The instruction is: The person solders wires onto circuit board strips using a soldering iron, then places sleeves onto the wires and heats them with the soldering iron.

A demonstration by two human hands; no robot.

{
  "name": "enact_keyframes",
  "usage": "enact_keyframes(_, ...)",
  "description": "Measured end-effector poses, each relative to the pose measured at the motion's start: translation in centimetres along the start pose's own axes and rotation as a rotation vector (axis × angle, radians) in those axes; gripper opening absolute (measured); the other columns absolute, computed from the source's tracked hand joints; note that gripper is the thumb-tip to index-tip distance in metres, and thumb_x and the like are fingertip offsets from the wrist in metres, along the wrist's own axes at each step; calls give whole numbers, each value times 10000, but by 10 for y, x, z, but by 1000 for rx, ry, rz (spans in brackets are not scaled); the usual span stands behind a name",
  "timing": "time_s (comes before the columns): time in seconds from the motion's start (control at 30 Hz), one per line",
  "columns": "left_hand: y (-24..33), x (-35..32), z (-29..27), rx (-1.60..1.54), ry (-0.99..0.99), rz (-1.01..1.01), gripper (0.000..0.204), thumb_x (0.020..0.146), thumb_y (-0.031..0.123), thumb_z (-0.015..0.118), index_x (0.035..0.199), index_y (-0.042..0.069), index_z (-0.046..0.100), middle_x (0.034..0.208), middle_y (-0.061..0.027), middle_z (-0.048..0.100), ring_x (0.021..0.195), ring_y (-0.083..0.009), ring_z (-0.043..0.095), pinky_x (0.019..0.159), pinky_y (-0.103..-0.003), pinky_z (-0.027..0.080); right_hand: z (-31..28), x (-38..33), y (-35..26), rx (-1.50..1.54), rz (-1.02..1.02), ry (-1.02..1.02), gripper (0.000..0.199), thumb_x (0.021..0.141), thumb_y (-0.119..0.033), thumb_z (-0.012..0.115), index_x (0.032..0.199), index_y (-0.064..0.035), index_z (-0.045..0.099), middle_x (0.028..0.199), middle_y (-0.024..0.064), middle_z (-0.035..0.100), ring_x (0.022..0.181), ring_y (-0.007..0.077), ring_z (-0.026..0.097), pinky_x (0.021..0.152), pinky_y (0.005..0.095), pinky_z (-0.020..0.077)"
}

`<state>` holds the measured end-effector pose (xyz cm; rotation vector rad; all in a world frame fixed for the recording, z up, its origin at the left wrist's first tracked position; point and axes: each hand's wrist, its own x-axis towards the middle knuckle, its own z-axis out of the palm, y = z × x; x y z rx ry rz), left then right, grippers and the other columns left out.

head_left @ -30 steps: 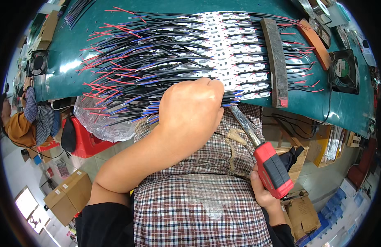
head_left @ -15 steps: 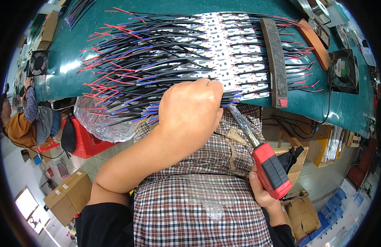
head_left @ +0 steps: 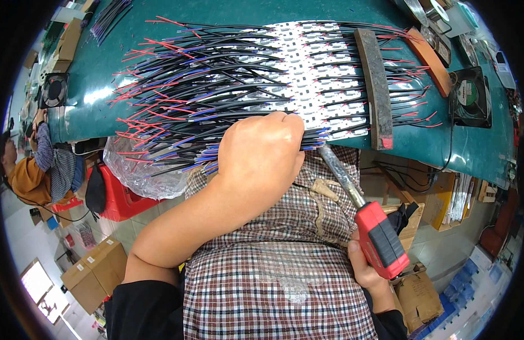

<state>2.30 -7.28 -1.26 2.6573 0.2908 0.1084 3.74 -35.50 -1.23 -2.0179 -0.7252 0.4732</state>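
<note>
My left hand is closed over a bundle of black-sleeved wires at the table's near edge. Their blue-tipped ends stick out to the right of the fist; what lies under my palm is hidden. With my right hand I grip a red-and-black soldering iron, its metal barrel slanting up toward those wire ends. The tip is close below them; whether it touches, I cannot tell. Beyond my left hand lie rows of small white circuit boards, with black, red and blue wires fanning out leftward.
A dark bar lies across the wires on the boards' right. Beside it are an orange bar and a black fan. A second fan, a clear plastic bag and a seated person are at left.
The soldering iron has shifted slightly right and down, along with my right hand. My left hand has sunk a little, still closed on the wires.
</note>
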Motion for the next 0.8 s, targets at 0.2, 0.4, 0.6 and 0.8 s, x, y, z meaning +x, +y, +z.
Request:
enact_keyframes(0.2,1,-2,-1,0,-14,-5,229,729,116,794,807,25,599,776,-140,632,730,-348,659,660,-448,527,-6,-8,0,19,138,40,158,811,-34,724,957,14,685,867,130,655,718,278,659,662,348,529)
enact_keyframes(0.4,-2,-3,-6,-25,-14,23,217,760,130,786,846,22,618,799,-147,648,745,-347,673,672,-443,541,-9,-10,-2,110,312,84,168,881,-30,702,1042,13,678,916,110,673,794,232,664,733,337,536)
enact_keyframes(0.6,-5,1,-34,3,184,-4,136,877,75,727,962,-2,654,841,-163,669,721,-327,667,655,-414,515,-6,9,-3,304,192,306,372,958,-6,574,1316,52,495,843,91,602,509,70,437,503,240,394)
enact_keyframes(0.8,7,4,-83,181,445,75,251,935,240,763,1019,5,735,850,-94,737,668,-206,657,630,-280,506,-36,56,-13,208,81,446,407,976,-58,594,1352,56,488,945,109,613,537,73,441,536,249,409)
